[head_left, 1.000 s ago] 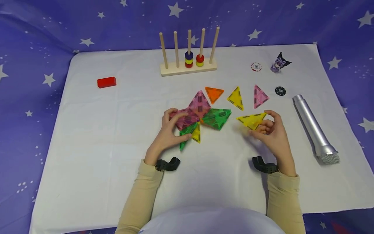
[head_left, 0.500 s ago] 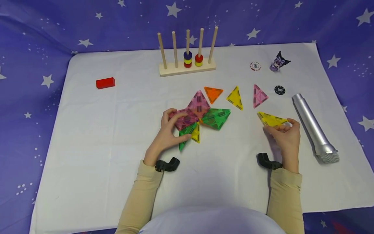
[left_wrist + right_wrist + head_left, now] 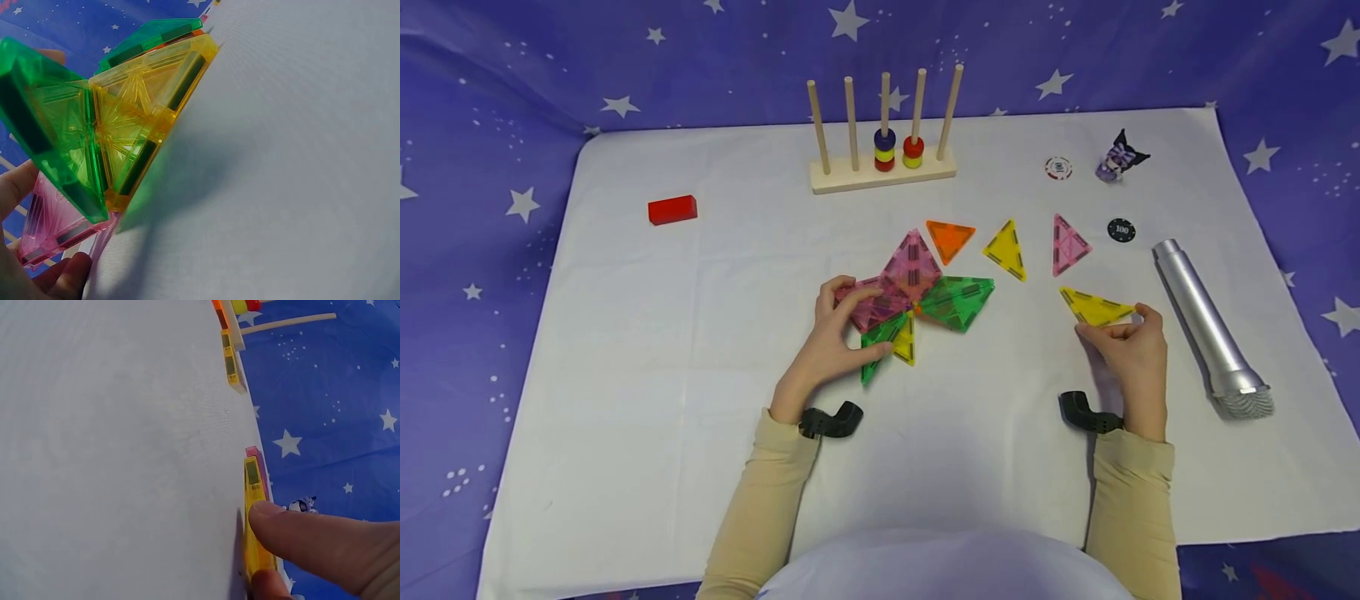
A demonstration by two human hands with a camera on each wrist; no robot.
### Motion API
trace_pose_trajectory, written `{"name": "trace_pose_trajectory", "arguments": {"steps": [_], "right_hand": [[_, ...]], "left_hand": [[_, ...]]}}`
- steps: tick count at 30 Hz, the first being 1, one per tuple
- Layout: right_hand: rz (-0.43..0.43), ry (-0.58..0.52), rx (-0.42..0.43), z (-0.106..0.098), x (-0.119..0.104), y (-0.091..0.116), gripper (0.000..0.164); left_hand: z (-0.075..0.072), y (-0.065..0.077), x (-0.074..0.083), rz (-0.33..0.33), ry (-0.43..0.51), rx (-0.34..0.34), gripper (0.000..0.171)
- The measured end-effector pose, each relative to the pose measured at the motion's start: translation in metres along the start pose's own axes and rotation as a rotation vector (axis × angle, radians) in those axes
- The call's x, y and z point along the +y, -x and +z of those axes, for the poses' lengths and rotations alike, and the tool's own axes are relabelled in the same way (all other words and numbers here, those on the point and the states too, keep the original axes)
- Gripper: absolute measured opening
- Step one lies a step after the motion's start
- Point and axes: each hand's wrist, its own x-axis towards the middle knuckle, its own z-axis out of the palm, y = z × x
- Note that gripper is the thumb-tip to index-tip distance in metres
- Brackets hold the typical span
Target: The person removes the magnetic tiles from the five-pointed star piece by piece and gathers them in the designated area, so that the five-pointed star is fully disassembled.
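Observation:
A cluster of translucent magnetic tiles (image 3: 958,302), pink, green and yellow, stands left of the table's middle. My left hand (image 3: 844,337) holds it from the left, fingers over the pink tiles and thumb at the green and yellow ones. The left wrist view shows a green triangle tile (image 3: 65,125) joined along one edge to a yellow one (image 3: 140,106), with fingertips by a pink tile (image 3: 53,219). To the right, my right hand (image 3: 1131,358) pinches a loose yellow triangle tile (image 3: 1093,307) close over the table; its thumb (image 3: 312,534) lies against the tile in the right wrist view.
Loose orange (image 3: 950,240), yellow (image 3: 1006,250) and pink (image 3: 1067,245) triangle tiles lie behind the hands. Further back are a wooden peg stand (image 3: 883,177), two chips (image 3: 1122,230) and a figurine (image 3: 1120,158). A silver microphone (image 3: 1210,325) lies right, a red block (image 3: 672,210) left.
My right hand has moved right with the yellow triangle tile, which has turned and come lower. Over the last half second it barely moves. My left hand stays on the tile cluster.

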Motion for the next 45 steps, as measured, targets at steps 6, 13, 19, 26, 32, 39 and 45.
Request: {"name": "trace_pose_trajectory", "arguments": {"steps": [6,13,19,26,32,39,45], "right_hand": [[-0.081,-0.027,0.025,0.006,-0.014,0.017,0.091],[-0.523,-0.261,-0.242,0.049,-0.063,0.061,0.074],[-0.675,-0.276,-0.543,0.080,-0.103,0.099,0.066],[-0.620,-0.333,-0.636,0.106,-0.114,0.113,0.066],[-0.604,-0.428,-0.602,0.126,-0.104,0.108,0.070],[-0.695,-0.361,-0.486,0.147,-0.091,0.105,0.073],[-0.757,-0.213,-0.379,0.152,-0.093,0.111,0.065]], "left_hand": [[-0.001,0.000,-0.001,0.001,0.003,-0.007,0.064],[-0.001,0.001,0.000,0.011,0.003,-0.003,0.064],[-0.001,0.000,0.000,0.019,-0.005,0.003,0.066],[-0.001,0.000,-0.001,0.038,-0.003,0.013,0.064],[-0.002,-0.001,-0.003,0.053,-0.002,0.049,0.052],[-0.002,-0.003,-0.008,0.057,0.035,0.126,0.035],[-0.004,-0.003,-0.009,0.067,0.029,0.161,0.037]]}}
